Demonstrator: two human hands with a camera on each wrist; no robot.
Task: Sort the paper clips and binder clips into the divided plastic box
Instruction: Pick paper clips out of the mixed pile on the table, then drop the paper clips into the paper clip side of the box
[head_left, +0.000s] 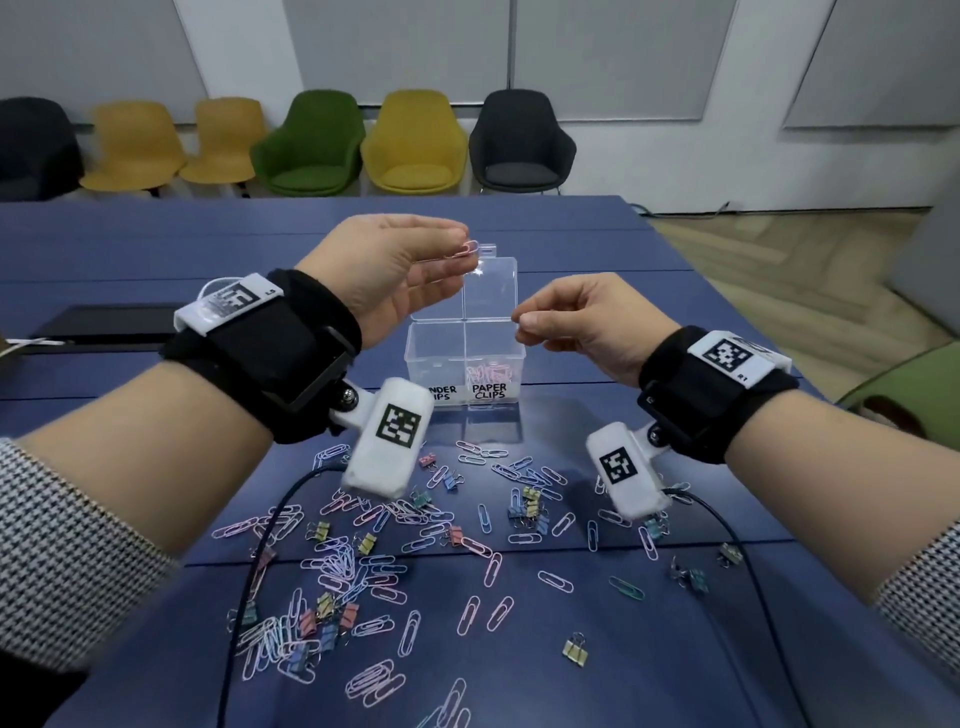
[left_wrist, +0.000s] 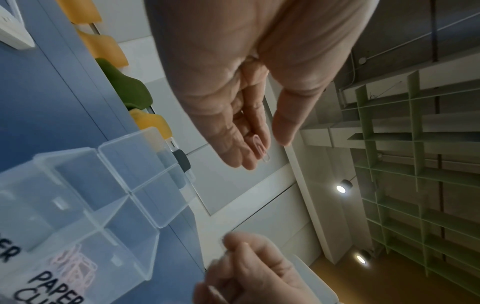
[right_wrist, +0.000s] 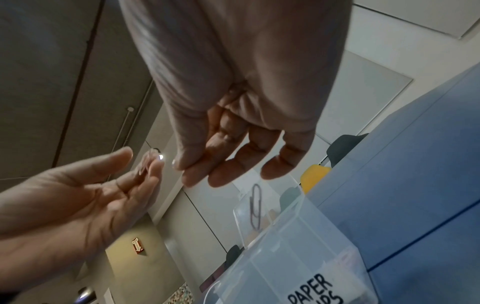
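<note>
A clear divided box (head_left: 415, 358) stands mid-table with its lid (head_left: 491, 283) upright, labelled BINDER CLIPS and PAPER CLIPS. Pink paper clips (head_left: 488, 373) lie in the front right compartment. My left hand (head_left: 467, 249) is raised over the lid and holds a pink paper clip (left_wrist: 259, 148) at its fingertips, with the thumb a little apart. My right hand (head_left: 522, 325) hovers just right of the box, fingers loosely curled, with nothing seen between them. In the right wrist view a paper clip (right_wrist: 255, 205) shows below those fingers, over the box.
Several loose paper clips (head_left: 363, 561) and small binder clips (head_left: 575, 649) are scattered over the blue table (head_left: 649, 426) in front of the box. Two wrist-camera cables (head_left: 270, 525) trail across them. A dark flat device (head_left: 104, 325) lies far left. Chairs (head_left: 410, 140) line the wall.
</note>
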